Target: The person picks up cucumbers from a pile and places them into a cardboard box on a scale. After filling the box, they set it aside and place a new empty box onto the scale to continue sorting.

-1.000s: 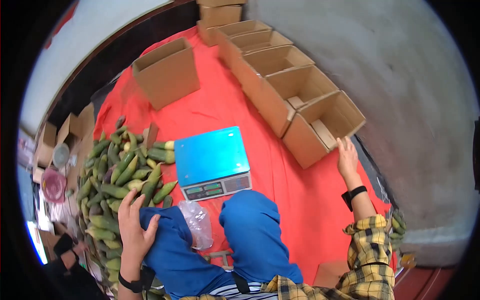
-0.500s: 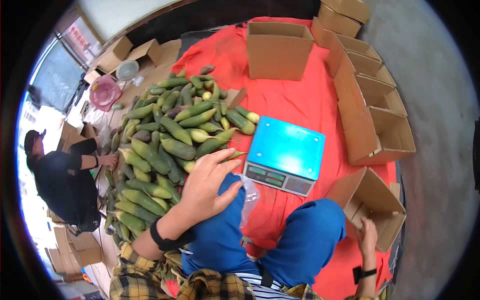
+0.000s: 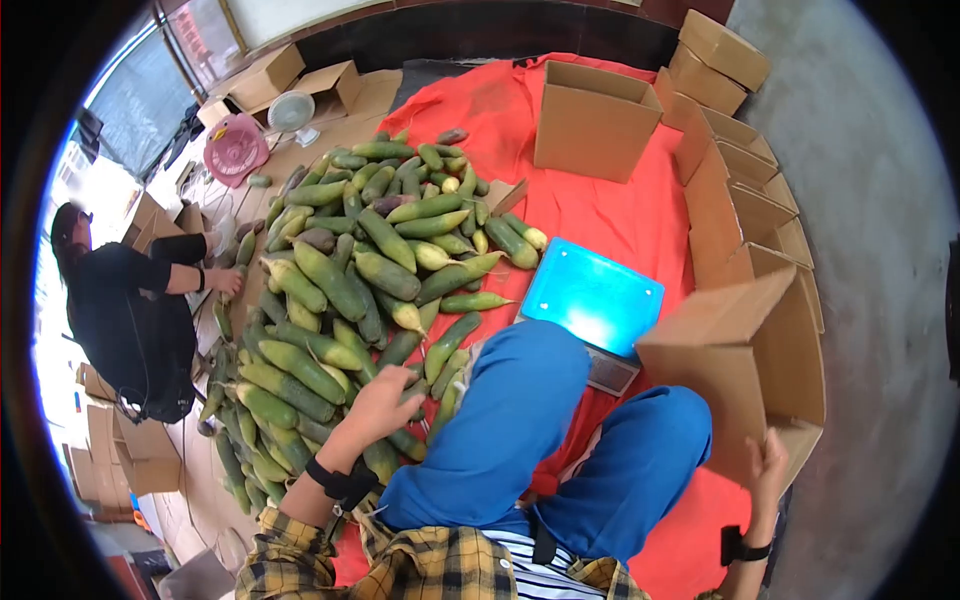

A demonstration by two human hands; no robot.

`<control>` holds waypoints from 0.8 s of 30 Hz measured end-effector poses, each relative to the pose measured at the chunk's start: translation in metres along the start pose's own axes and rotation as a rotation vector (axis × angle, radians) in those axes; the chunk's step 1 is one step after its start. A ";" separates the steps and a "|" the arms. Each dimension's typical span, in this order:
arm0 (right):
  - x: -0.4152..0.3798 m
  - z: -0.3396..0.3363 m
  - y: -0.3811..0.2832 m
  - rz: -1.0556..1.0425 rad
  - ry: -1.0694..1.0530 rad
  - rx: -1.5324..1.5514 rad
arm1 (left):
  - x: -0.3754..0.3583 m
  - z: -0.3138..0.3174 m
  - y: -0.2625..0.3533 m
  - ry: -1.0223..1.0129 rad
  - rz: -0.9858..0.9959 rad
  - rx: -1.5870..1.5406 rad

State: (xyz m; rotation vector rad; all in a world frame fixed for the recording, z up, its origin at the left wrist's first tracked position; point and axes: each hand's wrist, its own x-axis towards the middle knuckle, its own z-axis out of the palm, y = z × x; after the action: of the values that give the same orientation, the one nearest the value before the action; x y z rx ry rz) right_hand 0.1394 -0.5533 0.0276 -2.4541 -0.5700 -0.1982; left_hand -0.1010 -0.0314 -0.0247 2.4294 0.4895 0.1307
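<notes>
The right hand grips the lower edge of a tilted, open cardboard box, lifted beside the knee; held by one edge, it could likely slip or knock the blue scale just beyond. The left hand, fingers curled, rests on long green-and-yellow produce heaped across the red cloth.
</notes>
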 end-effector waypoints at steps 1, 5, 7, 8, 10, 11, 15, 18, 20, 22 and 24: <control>0.020 -0.004 -0.017 -0.030 -0.037 -0.010 | -0.011 0.007 -0.013 -0.139 -0.064 0.086; 0.099 0.010 -0.079 -0.194 -0.161 -0.057 | -0.043 0.034 -0.051 -0.366 -0.213 0.144; 0.129 0.035 -0.089 -0.261 -0.190 -0.078 | -0.055 0.042 -0.064 -0.390 -0.242 0.133; 0.142 0.049 -0.097 -0.291 -0.235 -0.083 | -0.061 0.045 -0.068 -0.379 -0.259 0.127; 0.161 0.082 -0.107 -0.350 -0.298 -0.066 | -0.071 0.043 -0.069 -0.391 -0.316 0.126; 0.169 0.096 -0.106 -0.368 -0.318 -0.081 | -0.079 0.045 -0.074 -0.373 -0.323 0.112; 0.185 0.140 -0.109 -0.418 -0.425 -0.174 | -0.097 0.043 -0.090 -0.379 -0.400 0.121; 0.184 0.159 -0.117 -0.419 -0.487 -0.280 | -0.107 0.042 -0.099 -0.336 -0.424 0.136; 0.181 0.158 -0.117 -0.422 -0.490 -0.234 | -0.111 0.040 -0.105 -0.327 -0.428 0.129; 0.174 0.147 -0.124 -0.423 -0.487 -0.192 | -0.114 0.037 -0.109 -0.315 -0.425 0.121; 0.166 0.126 -0.137 -0.427 -0.421 -0.125 | -0.116 0.034 -0.110 -0.291 -0.440 0.121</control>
State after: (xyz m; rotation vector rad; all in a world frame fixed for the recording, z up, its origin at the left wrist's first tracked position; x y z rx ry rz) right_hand 0.2285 -0.3207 0.0433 -2.4744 -1.2998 0.1243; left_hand -0.2351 -0.0156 -0.1160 2.3383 0.8992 -0.4436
